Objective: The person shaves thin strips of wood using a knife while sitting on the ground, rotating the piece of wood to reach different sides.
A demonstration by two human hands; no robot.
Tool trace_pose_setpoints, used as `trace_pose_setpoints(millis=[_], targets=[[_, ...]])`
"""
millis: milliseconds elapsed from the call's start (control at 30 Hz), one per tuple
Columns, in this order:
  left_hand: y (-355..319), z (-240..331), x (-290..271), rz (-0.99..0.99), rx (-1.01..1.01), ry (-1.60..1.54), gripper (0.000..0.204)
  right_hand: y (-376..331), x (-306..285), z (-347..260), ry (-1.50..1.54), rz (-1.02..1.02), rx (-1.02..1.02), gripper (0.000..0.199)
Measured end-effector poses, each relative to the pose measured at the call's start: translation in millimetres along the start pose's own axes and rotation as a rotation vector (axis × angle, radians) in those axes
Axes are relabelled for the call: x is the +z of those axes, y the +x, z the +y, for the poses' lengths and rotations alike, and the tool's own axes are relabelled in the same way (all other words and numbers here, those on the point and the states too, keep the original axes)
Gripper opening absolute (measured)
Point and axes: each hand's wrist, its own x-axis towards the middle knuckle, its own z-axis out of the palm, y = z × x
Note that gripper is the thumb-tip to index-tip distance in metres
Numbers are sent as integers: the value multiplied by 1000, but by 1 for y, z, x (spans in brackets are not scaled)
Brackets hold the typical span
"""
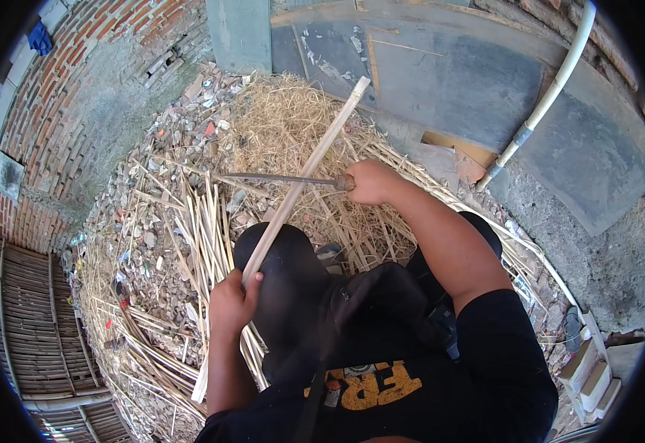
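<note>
My left hand [232, 304] is closed around the lower part of a long, pale bamboo strip [321, 153], which slants up and away to the right across my left knee. In my right hand [374, 183] is a long-bladed knife [271, 177], gripped by its brown handle. The narrow, dark blade points left and crosses the strip around its middle. Whether the edge bites into the strip is too fine to tell. Beside my left leg lies a bundle of split bamboo strips [206, 221]. Beyond the blade is a heap of curly bamboo shavings [278, 111].
Rubble and stones [149, 240] cover the ground on the left, below a brick wall [79, 96]. Grey panels [448, 88] lean at the back, with a white pipe [551, 92] standing to the right. More bamboo strips [433, 184] lie beyond my right arm. A woven bamboo panel [35, 317] is at far left.
</note>
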Motion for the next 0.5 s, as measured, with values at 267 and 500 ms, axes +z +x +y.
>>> trace_pose_setpoints(millis=[267, 500], targets=[[1, -1, 1, -4, 8, 2, 53, 2, 6, 8, 72, -58, 10, 25], [1, 4, -3, -5, -1, 33, 52, 11, 9, 21, 49, -29, -25, 26]])
